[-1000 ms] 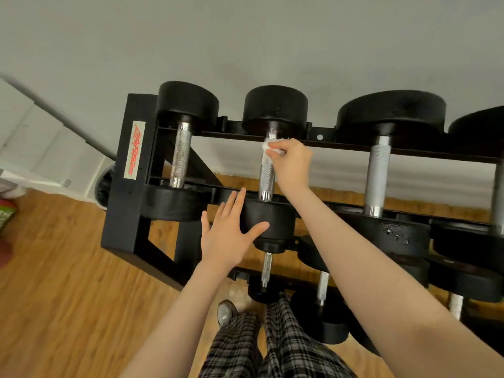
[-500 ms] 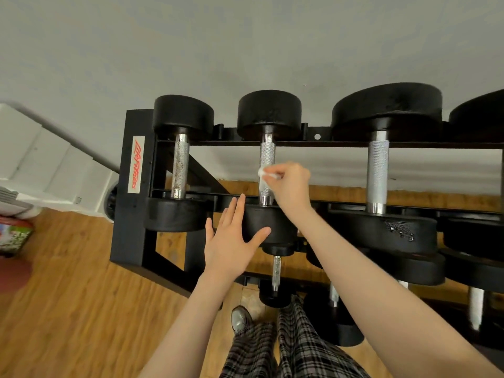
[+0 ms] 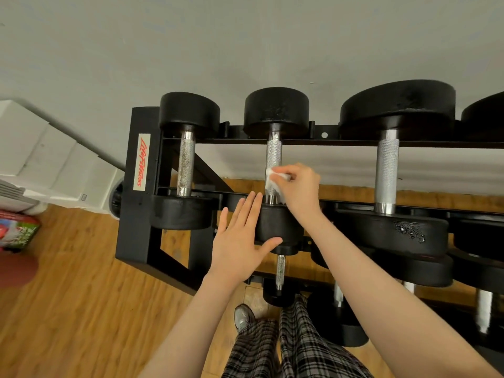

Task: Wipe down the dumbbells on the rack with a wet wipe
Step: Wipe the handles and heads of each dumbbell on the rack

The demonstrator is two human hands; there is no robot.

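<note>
A plain pale grey wall (image 3: 245, 45) fills the upper half of the view, unmarked apart from a tiny speck. Below it runs a wood-plank floor (image 3: 68, 309) in a warm orange-brown, its boards laid lengthwise with visible grain. At the left edge a white panelled unit (image 3: 46, 162) stands against the wall, perhaps a heater or an appliance casing; the view is too distorted to tell. Beside it on the floor sits a red and green printed package (image 3: 16, 230), with a dull reddish rounded object (image 3: 13, 268) just below it. The light is soft and even.
</note>
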